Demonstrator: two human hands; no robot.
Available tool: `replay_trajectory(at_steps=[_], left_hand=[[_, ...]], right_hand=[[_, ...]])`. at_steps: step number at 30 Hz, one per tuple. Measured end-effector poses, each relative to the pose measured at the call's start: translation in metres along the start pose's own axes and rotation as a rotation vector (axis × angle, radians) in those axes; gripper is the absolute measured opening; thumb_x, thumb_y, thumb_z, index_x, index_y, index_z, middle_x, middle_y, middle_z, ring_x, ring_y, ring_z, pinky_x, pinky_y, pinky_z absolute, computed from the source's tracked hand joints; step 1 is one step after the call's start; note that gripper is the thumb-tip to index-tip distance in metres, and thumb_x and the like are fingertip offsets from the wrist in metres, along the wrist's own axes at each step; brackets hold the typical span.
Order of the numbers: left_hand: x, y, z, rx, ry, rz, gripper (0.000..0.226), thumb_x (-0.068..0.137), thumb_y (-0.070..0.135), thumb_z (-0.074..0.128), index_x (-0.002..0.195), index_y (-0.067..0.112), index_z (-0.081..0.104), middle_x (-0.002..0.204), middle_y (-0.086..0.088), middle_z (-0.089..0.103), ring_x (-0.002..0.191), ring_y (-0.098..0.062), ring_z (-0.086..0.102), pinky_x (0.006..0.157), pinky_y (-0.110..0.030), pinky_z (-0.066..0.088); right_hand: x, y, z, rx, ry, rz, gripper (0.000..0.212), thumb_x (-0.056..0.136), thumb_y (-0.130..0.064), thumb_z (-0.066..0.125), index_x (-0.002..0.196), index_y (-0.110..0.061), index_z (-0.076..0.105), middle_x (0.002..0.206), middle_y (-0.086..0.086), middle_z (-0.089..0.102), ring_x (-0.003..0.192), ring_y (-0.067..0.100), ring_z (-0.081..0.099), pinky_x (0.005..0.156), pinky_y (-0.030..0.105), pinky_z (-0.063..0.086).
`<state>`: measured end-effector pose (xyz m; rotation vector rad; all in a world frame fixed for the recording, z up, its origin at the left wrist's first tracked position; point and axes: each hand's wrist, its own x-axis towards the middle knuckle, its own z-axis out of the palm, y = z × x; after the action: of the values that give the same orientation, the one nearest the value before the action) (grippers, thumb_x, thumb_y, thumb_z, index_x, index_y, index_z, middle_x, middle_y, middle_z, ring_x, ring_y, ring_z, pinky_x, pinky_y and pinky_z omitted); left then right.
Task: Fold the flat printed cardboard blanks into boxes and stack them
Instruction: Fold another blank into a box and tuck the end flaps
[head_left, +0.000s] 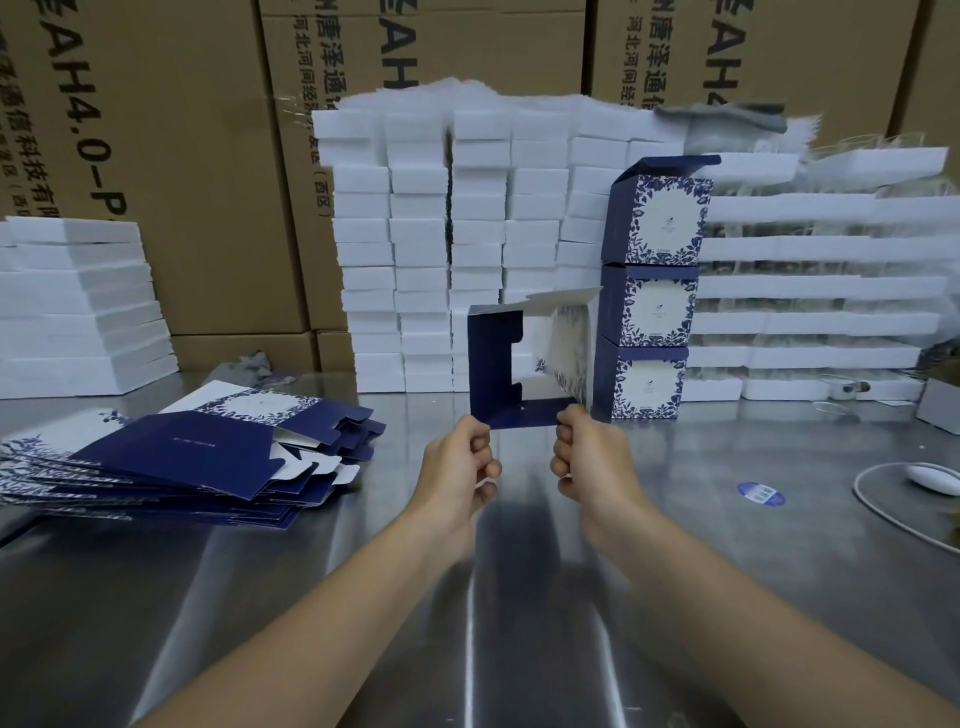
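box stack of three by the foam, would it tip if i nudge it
Probably easily: the box stack is three high on a narrow footprint, and it looks like thin card, so likely light. The steel table looks smooth, so it may slide before tipping. The foam behind might catch a backward lean.

I find the right panel of the half-folded box (491, 364) smeared by motion blur; its pattern cannot be made out. The pile of flat blanks (171, 457) runs off the left edge. Lettering on the three stacked boxes (649, 306) is too small to read. The brown cartons (182, 156) are cut off at the top. The white cable (857, 491) leaves at the right edge. A grey item (727, 117) at the back is blurred beyond identifying.
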<state>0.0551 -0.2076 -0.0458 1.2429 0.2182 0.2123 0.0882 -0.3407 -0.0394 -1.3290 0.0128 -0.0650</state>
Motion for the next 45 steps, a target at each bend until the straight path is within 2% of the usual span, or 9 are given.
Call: replay_trajectory(at_steps=[6,11,16,22,29,32,38,42,45], left_hand=[[-0.002,-0.001,0.002,0.008,-0.003,-0.015,0.029,0.095,0.027,0.057,0.069,0.021,0.047,0.055,0.004,0.036,0.048,-0.010,0.044,0.059,-0.030,0.035],[-0.002,-0.001,0.002,0.014,0.038,0.016,0.030,0.099,0.024,0.054,0.071,0.019,0.046,0.054,0.005,0.037,0.048,-0.010,0.041,0.057,-0.029,0.033],[-0.002,-0.001,0.001,0.014,0.047,0.006,0.027,0.097,0.023,0.055,0.071,0.019,0.045,0.054,0.005,0.036,0.051,-0.012,0.041,0.056,-0.028,0.032],[-0.003,0.000,0.002,0.030,0.057,0.058,0.029,0.096,0.025,0.058,0.069,0.019,0.048,0.053,0.005,0.037,0.052,-0.012,0.043,0.059,-0.030,0.034],[0.000,0.001,-0.001,0.005,0.023,0.053,0.029,0.098,0.023,0.056,0.070,0.018,0.048,0.055,0.003,0.037,0.053,-0.013,0.044,0.059,-0.029,0.034],[-0.002,-0.003,0.001,0.025,-0.008,0.064,0.029,0.097,0.024,0.055,0.070,0.019,0.047,0.056,0.002,0.037,0.053,-0.013,0.044,0.061,-0.031,0.036],[-0.005,-0.003,0.002,0.021,-0.067,0.006,0.040,0.095,0.034,0.060,0.057,0.026,0.052,0.056,0.003,0.039,0.054,-0.012,0.048,0.063,-0.031,0.040],[-0.003,-0.009,0.005,0.081,-0.067,0.035,0.031,0.098,0.026,0.059,0.068,0.019,0.052,0.054,0.003,0.045,0.058,-0.013,0.050,0.064,-0.031,0.043],[0.000,-0.006,0.003,0.094,-0.106,0.037,0.025,0.097,0.025,0.059,0.074,0.015,0.055,0.058,0.001,0.046,0.059,-0.015,0.050,0.064,-0.030,0.042]], right_hand=[[-0.001,0.003,0.002,-0.014,0.079,-0.134,0.036,0.099,-0.017,0.056,0.066,-0.021,0.042,0.057,-0.001,0.032,0.051,0.015,0.024,0.044,0.026,0.019],[-0.002,0.003,0.001,-0.027,0.058,-0.129,0.035,0.099,-0.016,0.056,0.066,-0.020,0.043,0.057,-0.001,0.034,0.050,0.014,0.025,0.045,0.026,0.018],[-0.004,0.000,0.000,-0.008,0.058,-0.143,0.042,0.102,-0.026,0.060,0.062,-0.018,0.052,0.052,-0.005,0.046,0.044,0.011,0.035,0.041,0.019,0.028],[-0.001,0.002,0.001,-0.047,0.067,-0.177,0.040,0.102,-0.019,0.055,0.062,-0.017,0.054,0.050,-0.005,0.049,0.042,0.009,0.036,0.040,0.019,0.028],[-0.002,0.004,0.002,-0.070,-0.061,-0.117,0.038,0.100,-0.034,0.063,0.066,-0.017,0.060,0.057,-0.001,0.057,0.043,0.010,0.044,0.043,0.020,0.034],[-0.006,0.008,0.007,-0.127,-0.165,-0.064,0.032,0.102,-0.028,0.059,0.073,-0.015,0.064,0.062,0.000,0.064,0.047,0.011,0.048,0.048,0.023,0.035],[-0.011,0.005,0.007,-0.147,-0.185,-0.105,0.031,0.100,-0.023,0.056,0.071,-0.013,0.062,0.059,0.000,0.060,0.048,0.010,0.046,0.052,0.025,0.038],[-0.013,0.009,0.008,-0.152,-0.218,-0.089,0.031,0.099,-0.024,0.058,0.071,-0.013,0.061,0.060,0.003,0.061,0.050,0.012,0.048,0.056,0.029,0.038],[-0.011,0.011,0.008,-0.150,-0.244,-0.070,0.034,0.101,-0.033,0.061,0.073,-0.014,0.062,0.062,0.003,0.061,0.051,0.013,0.049,0.054,0.027,0.037]])
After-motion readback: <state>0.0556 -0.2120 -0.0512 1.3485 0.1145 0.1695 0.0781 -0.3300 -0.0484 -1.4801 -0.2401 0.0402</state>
